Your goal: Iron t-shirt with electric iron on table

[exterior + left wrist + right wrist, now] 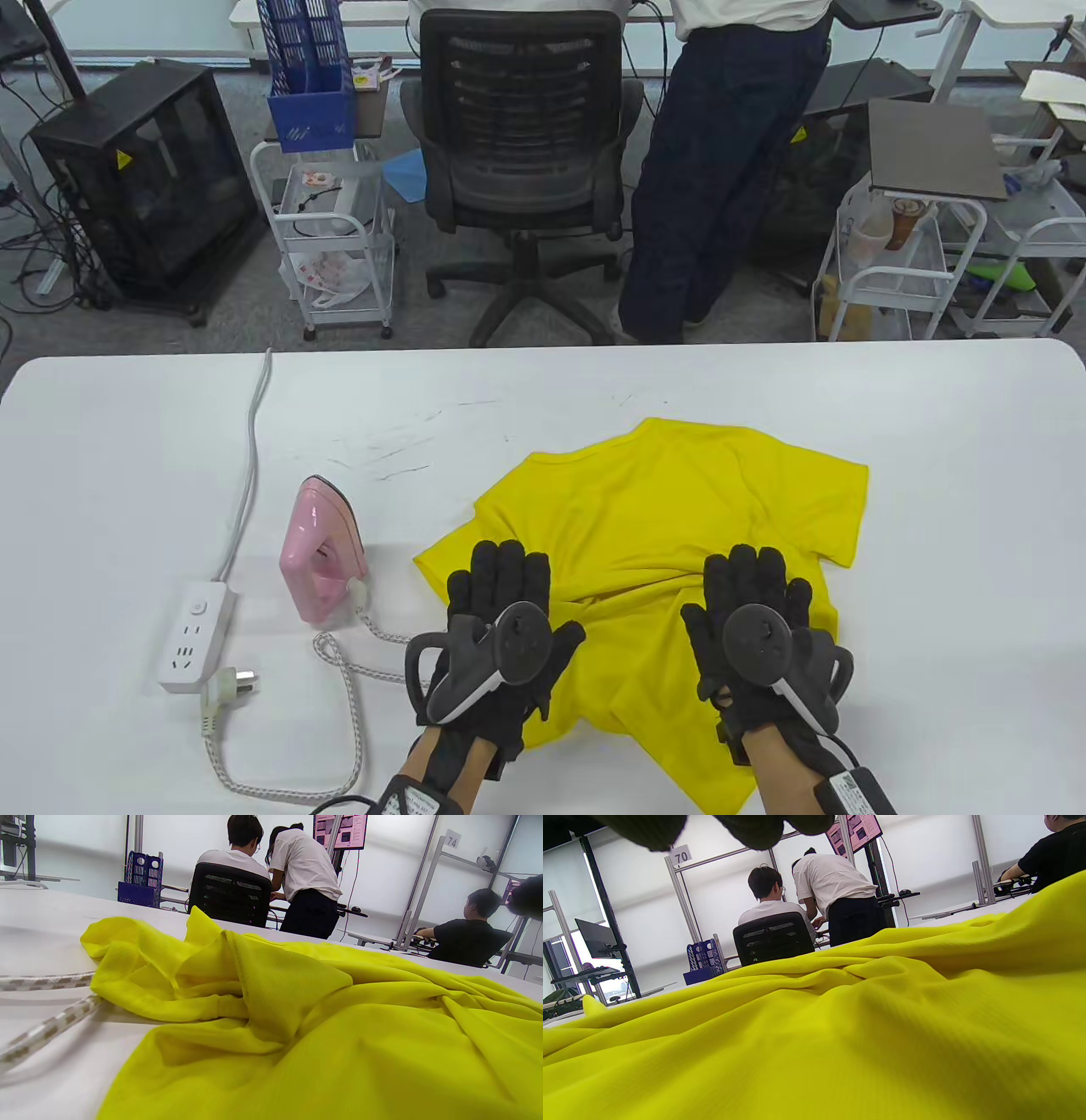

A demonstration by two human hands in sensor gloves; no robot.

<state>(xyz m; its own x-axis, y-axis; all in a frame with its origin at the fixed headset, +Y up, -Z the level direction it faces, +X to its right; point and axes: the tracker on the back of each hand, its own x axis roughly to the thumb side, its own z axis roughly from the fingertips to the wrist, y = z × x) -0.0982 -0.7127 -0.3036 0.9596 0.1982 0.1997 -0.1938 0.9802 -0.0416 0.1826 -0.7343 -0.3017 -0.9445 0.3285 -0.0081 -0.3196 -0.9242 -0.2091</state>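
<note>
At the far left of the bench (pixel 127 441) lies a power strip (pixel 197 634), its own cable running off the far edge. A plug (pixel 227 689) lies loose beside it, not in a socket, so the iron is likely unpowered for now. The pink iron (pixel 321 549) stands on end just right of the strip, soleplate off the surface, probably parked out of the way while the cloth is laid out. Its braided cord (pixel 348 679) loops toward the near edge and back to the plug.

The left hand (pixel 501 628) rests flat, fingers spread, on the near left part of the yellow shirt (pixel 662 509), gripping nothing. The shirt lies mid-bench, right of the iron, bunched between the hands and flatter farther off. The right hand (pixel 755 632) lies the same way on the near right part, open-palmed; the pose suggests smoothing folds before ironing.

The gloves and trackers hide the cloth beneath them. The shirt's near hem is cut off by the frame. Both wrist views sit low against fabric; the left one shows no fingers, the right only blurred tips at its top.
</note>
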